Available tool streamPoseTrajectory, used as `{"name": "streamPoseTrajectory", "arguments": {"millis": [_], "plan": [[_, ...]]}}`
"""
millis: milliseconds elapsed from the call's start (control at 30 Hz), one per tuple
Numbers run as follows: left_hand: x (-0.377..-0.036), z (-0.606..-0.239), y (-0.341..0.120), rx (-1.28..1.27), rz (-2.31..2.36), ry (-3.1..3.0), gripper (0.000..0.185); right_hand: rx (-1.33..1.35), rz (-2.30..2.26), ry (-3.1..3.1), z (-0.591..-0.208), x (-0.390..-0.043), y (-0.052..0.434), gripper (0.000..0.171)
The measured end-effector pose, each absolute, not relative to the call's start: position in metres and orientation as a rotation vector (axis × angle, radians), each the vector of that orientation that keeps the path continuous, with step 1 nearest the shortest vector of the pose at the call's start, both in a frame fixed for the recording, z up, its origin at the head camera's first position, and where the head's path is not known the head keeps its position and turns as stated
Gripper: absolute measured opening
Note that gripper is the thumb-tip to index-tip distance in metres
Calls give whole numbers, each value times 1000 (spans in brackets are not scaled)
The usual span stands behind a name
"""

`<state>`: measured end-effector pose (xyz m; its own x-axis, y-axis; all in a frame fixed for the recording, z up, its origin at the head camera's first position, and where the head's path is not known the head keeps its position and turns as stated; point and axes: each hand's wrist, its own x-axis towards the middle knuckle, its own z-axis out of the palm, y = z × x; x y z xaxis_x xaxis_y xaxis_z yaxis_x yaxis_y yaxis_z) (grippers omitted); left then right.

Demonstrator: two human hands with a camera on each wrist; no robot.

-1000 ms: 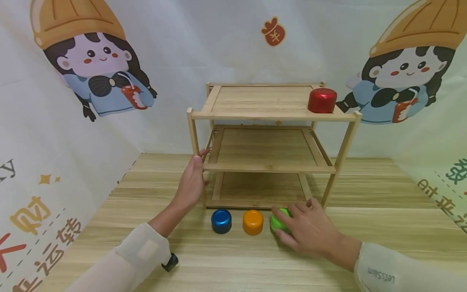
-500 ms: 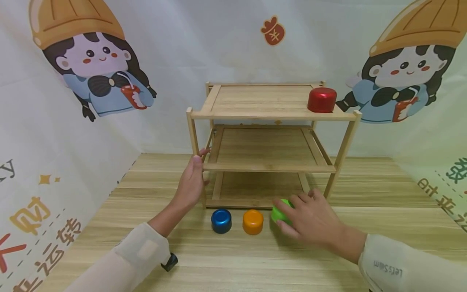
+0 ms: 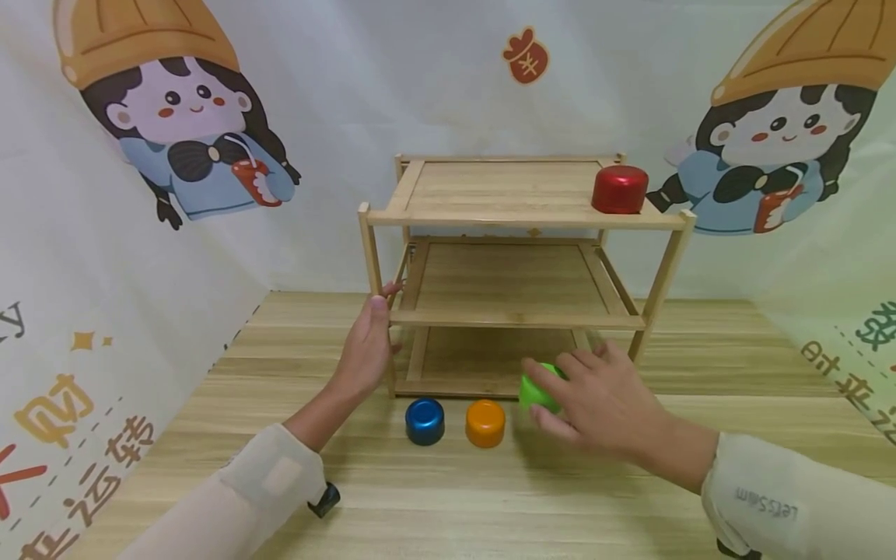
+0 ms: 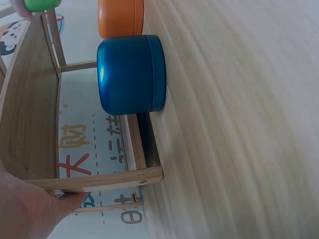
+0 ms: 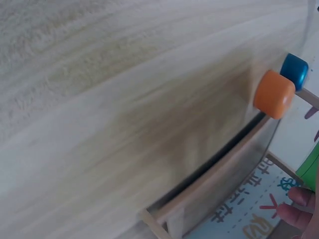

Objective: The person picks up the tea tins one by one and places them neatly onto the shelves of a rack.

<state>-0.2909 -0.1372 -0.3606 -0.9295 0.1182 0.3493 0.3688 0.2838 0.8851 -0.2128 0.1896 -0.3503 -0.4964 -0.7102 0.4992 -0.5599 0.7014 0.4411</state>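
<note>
Off tabletop now: green cup (image 3: 537, 393) lifted by right hand (image 3: 595, 404).

The rack (image 3: 521, 225) looks like pale matt bamboo, the table (image 3: 455, 498) smooth wood grain. The blue (image 4: 130, 74), orange (image 3: 486, 424) and red cups (image 3: 619, 190) have that glossy anodised-metal sheen. Backdrop (image 3: 105, 272) looks like printed cloth.

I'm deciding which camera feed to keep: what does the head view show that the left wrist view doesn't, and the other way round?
Only the head view shows the red cup on the rack's top shelf, the whole right hand gripping the green cup, and the cartoon backdrop.

Only the left wrist view shows, up close, the gap between the blue cup and the rack's bottom rail.

Both show the blue, orange and green cups, the wooden rack and the left hand on its front left post.
</note>
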Motion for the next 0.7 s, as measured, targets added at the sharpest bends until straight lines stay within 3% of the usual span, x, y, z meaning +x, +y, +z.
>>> {"name": "streamPoseTrajectory", "arguments": {"millis": [700], "plan": [[-293,-362,-138,-467,-1706,-2333,65,999,-287,-2167,-300,-212,184,65]]}}
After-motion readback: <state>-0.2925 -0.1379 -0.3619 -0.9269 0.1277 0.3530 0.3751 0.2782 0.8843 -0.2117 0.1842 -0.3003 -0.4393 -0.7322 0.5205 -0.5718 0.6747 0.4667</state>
